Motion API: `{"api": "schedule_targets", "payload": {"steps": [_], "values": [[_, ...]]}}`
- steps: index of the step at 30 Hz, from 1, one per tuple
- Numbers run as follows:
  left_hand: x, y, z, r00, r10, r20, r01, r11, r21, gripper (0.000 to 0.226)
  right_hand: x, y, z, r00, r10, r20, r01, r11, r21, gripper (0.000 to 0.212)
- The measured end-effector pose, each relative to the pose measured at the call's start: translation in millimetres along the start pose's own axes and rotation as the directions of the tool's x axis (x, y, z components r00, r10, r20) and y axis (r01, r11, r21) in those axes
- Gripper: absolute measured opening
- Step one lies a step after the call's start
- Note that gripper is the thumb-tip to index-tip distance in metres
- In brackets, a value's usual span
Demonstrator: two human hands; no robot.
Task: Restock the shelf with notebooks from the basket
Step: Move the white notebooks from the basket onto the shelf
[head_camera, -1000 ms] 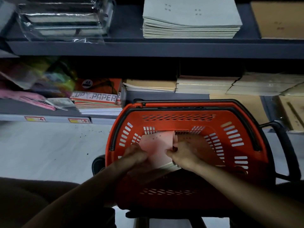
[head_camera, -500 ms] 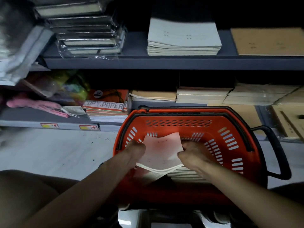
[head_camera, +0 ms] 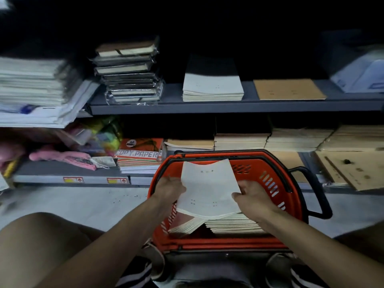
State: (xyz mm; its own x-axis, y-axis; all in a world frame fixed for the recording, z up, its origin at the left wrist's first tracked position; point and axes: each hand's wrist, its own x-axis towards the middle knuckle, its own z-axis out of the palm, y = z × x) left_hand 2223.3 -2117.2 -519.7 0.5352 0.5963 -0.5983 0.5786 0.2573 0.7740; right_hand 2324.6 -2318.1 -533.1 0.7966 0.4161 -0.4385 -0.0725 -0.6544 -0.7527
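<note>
The step in hand looks like the pick-up: a thin bundle of pale notebooks [head_camera: 208, 190] is held above the orange basket [head_camera: 268, 175], clear of the stacks left inside it, with its far edge reaching over the basket's back rim toward the shelving. The left hand [head_camera: 169, 189] is closed on the bundle's left edge, thumb on top and fingers tucked under where they cannot be seen; the right hand [head_camera: 252, 197] grips the right edge the same way, thumb lying across the cover near the lower corner. Both hands are curled fairly tight, and the covers bow a little between them, so the bundle seems soft and likely to sag or fan if one side lets go. More notebooks remain in the basket [head_camera: 232, 224], a neat stack under the right wrist and a looser, slanted pile to its left, so the restocking seems far from finished. The next move probably calls for carrying the bundle forward and up to the matching pile of pale notebooks [head_camera: 213, 88] on the upper shelf [head_camera: 228, 108], squaring it over that pile before releasing. The brown stacks on the lower shelf [head_camera: 241, 140] just behind the basket look like a different stock, though the dim light makes that hard to confirm.
</note>
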Motion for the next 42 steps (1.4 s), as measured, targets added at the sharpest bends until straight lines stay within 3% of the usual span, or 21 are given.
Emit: {"api": "schedule_targets", "payload": {"steps": [11,16,22,28,34,42], "values": [[-74.7,45.5,-8.7,0.944,0.325,-0.064,-0.329,0.941,-0.076,0.030,-58.3,-33.7,-35.4,0.953,-0.206,-0.222,0.220,0.975,0.041,0.027],[-87.7,66.5,-13.6,0.914,0.389,-0.115,-0.404,0.895,-0.188,0.036,-71.2,-48.9,-42.2,0.923,-0.265,-0.280,0.310,0.942,0.128,0.027],[-85.9,97.8,-18.1,0.878,0.476,-0.046,-0.472,0.848,-0.242,0.045,-61.8,-76.2,-60.5,0.877,-0.337,-0.343,0.417,0.888,0.192,0.029],[-62.7,145.2,-11.2,0.854,0.520,0.032,-0.502,0.838,-0.214,0.056,-15.9,-106.3,-78.8,0.854,-0.364,-0.372,0.464,0.857,0.225,0.032],[-16.4,192.1,-3.3,0.774,0.633,0.014,-0.626,0.768,-0.139,0.058,44.4,-141.4,-99.1,0.827,-0.387,-0.408,0.501,0.836,0.224,0.035],[58.0,247.7,9.7,0.690,0.724,0.012,-0.724,0.689,0.040,0.037,126.7,-191.8,-119.0,0.817,-0.384,-0.430,0.501,0.842,0.201,0.029]]}}
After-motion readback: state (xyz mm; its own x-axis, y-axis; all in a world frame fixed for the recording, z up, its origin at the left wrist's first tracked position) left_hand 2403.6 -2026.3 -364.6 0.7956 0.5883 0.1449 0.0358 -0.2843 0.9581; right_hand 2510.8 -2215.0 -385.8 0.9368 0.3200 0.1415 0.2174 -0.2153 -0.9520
